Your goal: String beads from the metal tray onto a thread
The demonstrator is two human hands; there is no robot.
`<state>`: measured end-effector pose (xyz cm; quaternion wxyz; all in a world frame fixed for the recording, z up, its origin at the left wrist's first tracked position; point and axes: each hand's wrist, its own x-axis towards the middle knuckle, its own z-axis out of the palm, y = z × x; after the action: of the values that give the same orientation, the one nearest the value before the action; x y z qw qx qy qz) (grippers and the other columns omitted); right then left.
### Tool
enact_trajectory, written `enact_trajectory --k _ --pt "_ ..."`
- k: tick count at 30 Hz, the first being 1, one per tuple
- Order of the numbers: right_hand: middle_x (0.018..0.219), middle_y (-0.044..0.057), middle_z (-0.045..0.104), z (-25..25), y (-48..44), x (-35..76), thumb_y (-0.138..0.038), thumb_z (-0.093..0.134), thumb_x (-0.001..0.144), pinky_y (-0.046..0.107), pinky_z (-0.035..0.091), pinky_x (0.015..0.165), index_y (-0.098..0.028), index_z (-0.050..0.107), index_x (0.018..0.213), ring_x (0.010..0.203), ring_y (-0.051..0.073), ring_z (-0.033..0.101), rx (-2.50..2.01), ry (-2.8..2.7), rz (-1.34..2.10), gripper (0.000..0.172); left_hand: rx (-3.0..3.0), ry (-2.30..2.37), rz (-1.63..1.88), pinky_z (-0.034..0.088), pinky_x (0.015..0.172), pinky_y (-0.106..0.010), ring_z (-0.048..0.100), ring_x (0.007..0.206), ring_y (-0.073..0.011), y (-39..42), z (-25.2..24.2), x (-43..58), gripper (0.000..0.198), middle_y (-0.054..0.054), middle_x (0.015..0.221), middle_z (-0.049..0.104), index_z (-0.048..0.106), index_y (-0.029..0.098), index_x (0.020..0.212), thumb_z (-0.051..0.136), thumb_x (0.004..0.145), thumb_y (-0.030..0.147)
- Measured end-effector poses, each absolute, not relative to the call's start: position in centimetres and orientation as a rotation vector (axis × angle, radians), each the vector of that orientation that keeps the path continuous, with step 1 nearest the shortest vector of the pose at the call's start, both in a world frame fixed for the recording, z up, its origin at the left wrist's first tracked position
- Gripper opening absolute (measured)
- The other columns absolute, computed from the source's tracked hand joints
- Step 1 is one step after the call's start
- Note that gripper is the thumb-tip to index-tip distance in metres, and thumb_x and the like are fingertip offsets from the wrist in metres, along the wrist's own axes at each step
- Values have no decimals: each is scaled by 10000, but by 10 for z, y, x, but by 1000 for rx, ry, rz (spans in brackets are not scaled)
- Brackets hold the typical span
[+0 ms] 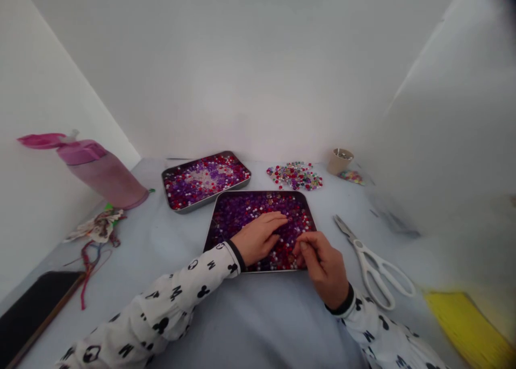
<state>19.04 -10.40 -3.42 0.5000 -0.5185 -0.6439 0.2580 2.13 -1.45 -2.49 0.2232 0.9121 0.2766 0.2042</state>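
Note:
A metal tray (211, 225) of purple, red and clear beads (234, 208) lies in front of me. Over its middle is my left hand (260, 237), palm down with fingers stretched out toward the right, its fingertips at the beads. My right hand (324, 266) is at the tray's lower right corner, thumb and forefinger pinched together. Whatever sits in that pinch is too small to make out. Its other fingers are curled in.
Behind stands a second bead tray (193, 207), beside a loose bead pile (296, 176). A small cup (339, 161) is at the back right, white-handled scissors (373, 261) and a yellow item (467, 326) nearer. Leftward are a pink bottle (107, 175), cords (91, 261) and a phone (36, 315).

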Motion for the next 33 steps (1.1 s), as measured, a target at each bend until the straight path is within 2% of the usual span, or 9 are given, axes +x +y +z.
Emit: enact_trajectory --k 5,9,16,23,29,33 --pt "704 -16 566 -34 -104 191 -198 403 889 218 447 511 -204 493 917 527 87 542 -1237 -1507 640 95 2504 723 618 387 945 -309 508 1018 -153 -10 -18 21 432 -57 1036 600 592 157 978 335 688 -36" --pt "704 -18 563 -34 -104 191 -195 399 891 222 441 506 -204 487 933 524 86 533 -1228 -1494 649 98 2481 756 603 425 791 -277 541 773 -135 -6 -14 18 338 -29 779 607 604 155 747 332 665 -28" --pt "705 -15 568 -33 -105 191 -203 407 890 223 439 500 -199 482 924 514 82 532 -1222 -1471 659 82 2462 795 717 406 718 -239 521 680 -112 -4 -16 16 297 -6 665 574 569 152 619 334 653 -28" --pt "697 -20 567 -36 -103 190 -225 400 895 216 435 477 -206 470 921 503 83 536 -1204 -1400 677 77 2455 893 838 409 721 -237 528 711 -116 -1 -8 9 255 -9 697 573 564 152 650 370 704 -4" --pt "684 -23 562 -33 -104 189 -211 393 893 216 435 499 -204 478 908 508 85 529 -1212 -1457 660 87 2588 918 635 414 778 -253 545 804 -132 -5 26 11 238 -8 820 597 591 178 809 397 762 49" --pt "637 -32 554 -32 -105 189 -194 392 888 210 417 500 -202 494 858 494 85 515 -1241 -1536 593 106 2571 1027 586 427 758 -252 562 801 -138 -5 25 29 213 -3 863 616 587 198 860 408 796 103"
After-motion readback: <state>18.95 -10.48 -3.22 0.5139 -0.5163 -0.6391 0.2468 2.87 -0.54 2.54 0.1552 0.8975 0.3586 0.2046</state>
